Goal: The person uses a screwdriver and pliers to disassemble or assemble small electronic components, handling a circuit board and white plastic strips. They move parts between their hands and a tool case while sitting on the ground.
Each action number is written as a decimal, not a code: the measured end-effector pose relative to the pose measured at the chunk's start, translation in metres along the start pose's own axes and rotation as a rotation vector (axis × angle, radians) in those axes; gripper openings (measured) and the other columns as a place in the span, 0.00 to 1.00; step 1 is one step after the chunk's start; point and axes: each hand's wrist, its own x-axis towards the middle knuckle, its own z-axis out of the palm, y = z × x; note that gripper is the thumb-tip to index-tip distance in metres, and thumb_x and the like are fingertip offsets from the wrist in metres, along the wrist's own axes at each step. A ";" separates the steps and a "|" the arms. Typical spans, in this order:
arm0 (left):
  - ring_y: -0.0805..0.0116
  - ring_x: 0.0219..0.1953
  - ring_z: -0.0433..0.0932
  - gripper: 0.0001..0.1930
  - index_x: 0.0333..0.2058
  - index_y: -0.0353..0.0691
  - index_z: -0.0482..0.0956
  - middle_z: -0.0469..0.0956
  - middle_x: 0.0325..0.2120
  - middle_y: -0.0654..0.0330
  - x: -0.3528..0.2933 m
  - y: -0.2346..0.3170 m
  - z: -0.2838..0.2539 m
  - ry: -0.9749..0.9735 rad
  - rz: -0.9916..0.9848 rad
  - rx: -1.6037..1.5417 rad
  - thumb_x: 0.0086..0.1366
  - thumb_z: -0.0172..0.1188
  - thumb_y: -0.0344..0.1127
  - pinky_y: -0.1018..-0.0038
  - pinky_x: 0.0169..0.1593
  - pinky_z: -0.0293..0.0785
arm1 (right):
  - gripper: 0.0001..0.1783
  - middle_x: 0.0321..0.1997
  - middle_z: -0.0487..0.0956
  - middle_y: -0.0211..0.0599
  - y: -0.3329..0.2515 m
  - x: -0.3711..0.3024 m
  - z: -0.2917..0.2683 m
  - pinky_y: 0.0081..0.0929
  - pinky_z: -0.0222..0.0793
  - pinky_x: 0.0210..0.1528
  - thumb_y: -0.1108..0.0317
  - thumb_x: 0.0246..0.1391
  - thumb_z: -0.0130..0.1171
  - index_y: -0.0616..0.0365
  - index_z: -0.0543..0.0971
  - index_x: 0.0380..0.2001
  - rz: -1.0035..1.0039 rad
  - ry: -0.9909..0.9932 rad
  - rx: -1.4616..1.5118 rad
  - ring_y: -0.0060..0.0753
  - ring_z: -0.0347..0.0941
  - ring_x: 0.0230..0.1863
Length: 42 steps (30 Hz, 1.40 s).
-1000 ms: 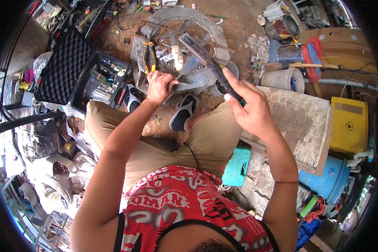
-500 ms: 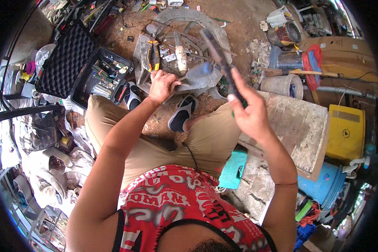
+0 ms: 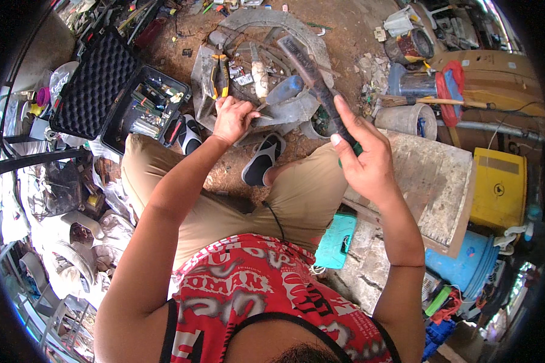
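My right hand (image 3: pixel 369 158) is closed around the green handle of a long, flat, dark metal tool (image 3: pixel 312 75), raised at a slant with its far end up and to the left. Lower on the left, my left hand (image 3: pixel 231 120) is pinched on a thin metal piece (image 3: pixel 265 116), whose narrow end sticks out to the right over a grey block (image 3: pixel 293 115). What lies under the fingers is hidden. Just beyond this hand rest yellow-and-black pliers (image 3: pixel 220 75). A tool with a pale, wrapped handle (image 3: pixel 259 78) and a blue-ended cylinder (image 3: pixel 284 89) lie beside them.
An open black case (image 3: pixel 144 103) of small tools stands at left. A round grey frame (image 3: pixel 309 36) lies on the dirt floor beyond the block. On the right are a worn wooden board (image 3: pixel 427 181), a yellow case (image 3: pixel 498 190), a blue bucket (image 3: pixel 463 266) and a turquoise case (image 3: pixel 336 241).
The long tool and my right hand, blurred before, now show sharply; the tool's far end has moved slightly up and left. The blue-ended cylinder has lost its blur. My left hand keeps its pinch.
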 end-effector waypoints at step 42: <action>0.61 0.40 0.71 0.17 0.37 0.48 0.77 0.78 0.30 0.65 -0.007 -0.005 -0.003 -0.108 0.020 0.070 0.57 0.59 0.53 0.60 0.50 0.57 | 0.26 0.42 0.78 0.39 0.040 0.072 0.105 0.25 0.71 0.48 0.73 0.47 0.68 0.62 0.66 0.46 -0.097 0.371 0.831 0.27 0.76 0.41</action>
